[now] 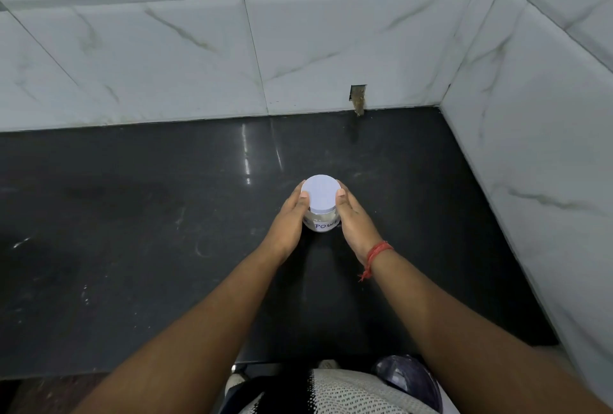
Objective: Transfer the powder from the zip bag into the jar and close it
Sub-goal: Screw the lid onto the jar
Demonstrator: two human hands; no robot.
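The jar (322, 214), its pale lid (322, 193) on, is standing upright on the dark tabletop (132, 214). The left hand (288, 219) and the right hand (355, 219) are gripping its opposite sides, fingers curling round it.

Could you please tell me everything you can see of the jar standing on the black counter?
The small clear jar with a pale lavender round lid stands upright on the glossy black counter. The lid sits on top. Pale contents show below it, and a white label reads "POW", partly hidden. The left hand and right hand hold its sides, thumbs on the lid's rim.
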